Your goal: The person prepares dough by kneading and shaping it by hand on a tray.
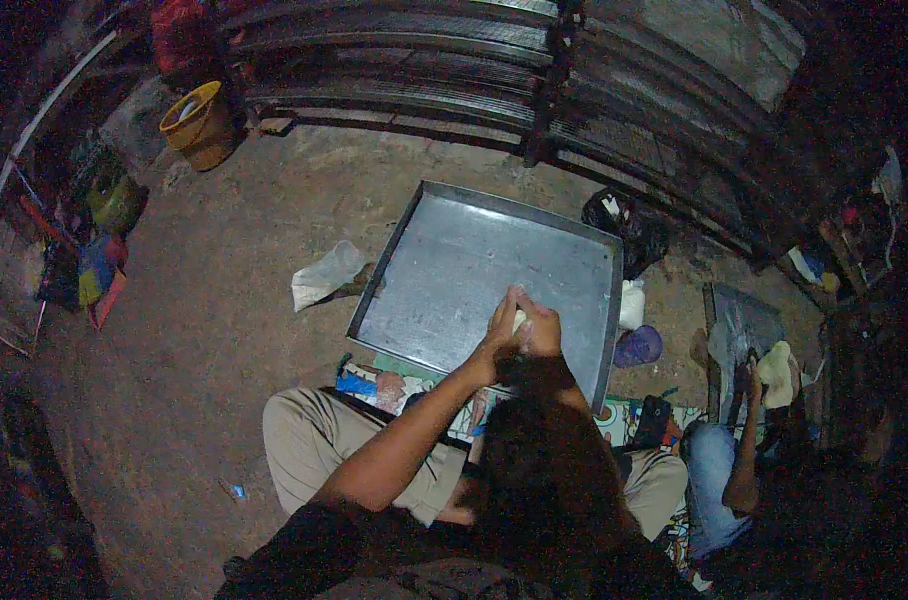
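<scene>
A wide, shallow metal tray [474, 250] with raised sides lies on the floor in front of my crossed legs. Over its near right part my two hands come together. My left hand [496, 335] and my right hand [545, 332] are closed around a small pale, dough-like lump [520, 320]. Only a sliver of the lump shows between the fingers and thumbs; the rest is hidden by my hands. The tray's surface looks bare apart from small specks and marks.
A purple cup [639, 346] and a white bag [631, 304] stand right of the tray, a black plastic bag [634, 225] behind them. Left lies a whitish sheet [328, 275]. At right, a co-worker's hand [751, 375] is near a pale mass [776, 375]. A yellow bucket [199, 128] stands far left.
</scene>
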A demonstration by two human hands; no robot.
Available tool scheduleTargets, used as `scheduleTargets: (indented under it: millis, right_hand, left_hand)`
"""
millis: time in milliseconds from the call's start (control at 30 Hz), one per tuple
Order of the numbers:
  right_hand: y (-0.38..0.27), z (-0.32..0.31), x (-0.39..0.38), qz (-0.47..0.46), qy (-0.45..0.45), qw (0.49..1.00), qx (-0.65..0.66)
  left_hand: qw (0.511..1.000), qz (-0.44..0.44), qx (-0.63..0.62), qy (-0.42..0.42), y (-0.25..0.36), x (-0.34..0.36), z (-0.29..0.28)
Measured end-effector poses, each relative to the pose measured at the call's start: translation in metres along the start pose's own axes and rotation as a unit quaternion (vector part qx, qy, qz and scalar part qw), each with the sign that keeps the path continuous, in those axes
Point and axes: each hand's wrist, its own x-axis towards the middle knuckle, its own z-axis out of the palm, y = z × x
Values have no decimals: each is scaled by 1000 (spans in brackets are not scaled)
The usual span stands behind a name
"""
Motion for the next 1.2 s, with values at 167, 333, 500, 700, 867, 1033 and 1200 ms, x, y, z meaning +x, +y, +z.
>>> scheduleTargets:
  millis: [167,333,500,700,867,1033,1200]
  right_hand:
    - [-31,2,-15,-83,69,974,-198]
    - [5,3,-8,-327,0,854,-405]
    - [-10,33,-38,-328,33,812,-481]
    - [5,35,-30,-180,35,946,-267]
    - [19,18,-22,110,-70,985,110]
    - [78,2,3,-51,-55,934,348]
    - [48,-15,12,171,-63,917,356]
  left_hand:
    - [734,-304,-601,-85,3,5,5]
    - [688,-294,-662,45,36,-5,-7]
    - [771,-268,-564,126,10,-3,-20]
    - [817,-328,-425,209,12,9,-31]
    - [935,-194,-192,224,13,5,-29]
    - [993,107,-56,-8,5,2,2]
    - [985,136,107,-25,-18,-5,1]
